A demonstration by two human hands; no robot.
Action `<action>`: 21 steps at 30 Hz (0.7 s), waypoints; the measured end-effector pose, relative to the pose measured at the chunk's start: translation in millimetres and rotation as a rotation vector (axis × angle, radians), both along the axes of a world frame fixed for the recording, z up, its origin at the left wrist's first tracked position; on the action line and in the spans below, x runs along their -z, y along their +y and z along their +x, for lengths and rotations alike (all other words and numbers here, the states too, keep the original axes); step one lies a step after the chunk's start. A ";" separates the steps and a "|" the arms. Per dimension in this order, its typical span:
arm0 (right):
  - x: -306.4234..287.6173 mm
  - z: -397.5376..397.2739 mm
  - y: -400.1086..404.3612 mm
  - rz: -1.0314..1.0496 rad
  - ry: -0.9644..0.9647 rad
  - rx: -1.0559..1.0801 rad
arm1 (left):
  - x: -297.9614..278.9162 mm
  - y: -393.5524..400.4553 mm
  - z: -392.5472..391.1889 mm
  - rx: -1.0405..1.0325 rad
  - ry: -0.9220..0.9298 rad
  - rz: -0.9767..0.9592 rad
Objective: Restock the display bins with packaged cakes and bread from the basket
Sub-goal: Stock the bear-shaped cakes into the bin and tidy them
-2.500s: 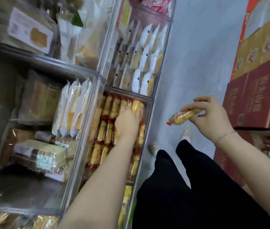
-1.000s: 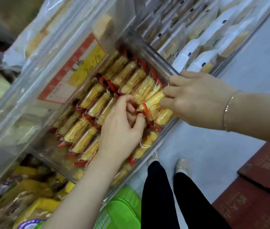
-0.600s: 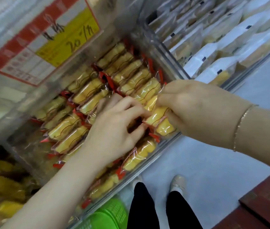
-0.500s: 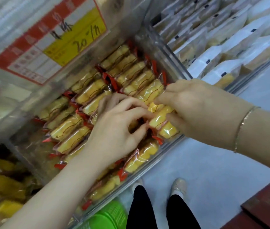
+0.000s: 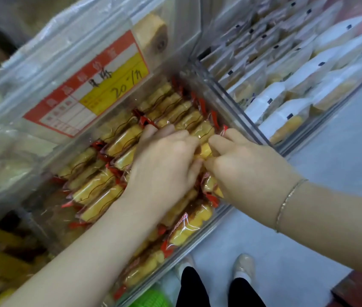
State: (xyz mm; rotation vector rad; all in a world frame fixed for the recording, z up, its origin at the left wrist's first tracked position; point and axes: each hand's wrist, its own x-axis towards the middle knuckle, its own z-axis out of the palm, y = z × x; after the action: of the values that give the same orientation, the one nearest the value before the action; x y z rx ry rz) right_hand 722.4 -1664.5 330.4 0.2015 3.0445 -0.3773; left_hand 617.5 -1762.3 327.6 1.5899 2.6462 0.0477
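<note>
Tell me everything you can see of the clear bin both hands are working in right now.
The bin is a clear plastic box with glossy, scuffed walls, seen from above at a slant. It is packed with rows of yellow cakes in clear wrappers with red ends, lying side by side. A red, white and yellow price label sits on the panel at its far side. The left hand and right hand meet over one cake near its right wall. A bin of white packs adjoins it.

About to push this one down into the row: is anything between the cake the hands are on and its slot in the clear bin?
Nothing separate blocks it. The cake sits pinched between the left hand and right hand, already among the packed cakes in the clear bin. Only those tight neighbours crowd it; the slot itself is hidden.
</note>
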 end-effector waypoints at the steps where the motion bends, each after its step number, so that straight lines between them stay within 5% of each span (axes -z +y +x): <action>1: 5.1 0.5 1.6 -0.031 0.049 0.021 | 1.5 -0.7 1.2 0.000 -0.009 0.033; 12: -11.5 15.7 27.8 -0.141 0.001 0.028 | 6.4 -14.5 -0.6 0.036 -0.135 0.095; 17: -12.8 31.9 30.9 0.043 -0.155 -0.136 | 3.6 -26.9 2.7 0.059 -0.188 0.147; 21: -4.4 25.9 29.1 0.041 -0.133 -0.024 | 12.8 -35.4 11.9 0.126 -0.172 0.189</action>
State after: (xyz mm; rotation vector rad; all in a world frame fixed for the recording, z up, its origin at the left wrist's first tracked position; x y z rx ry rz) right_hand 748.3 -1635.5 334.8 0.1846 2.9229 -0.2875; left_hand 629.5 -1797.7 314.8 1.7165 2.4685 0.4203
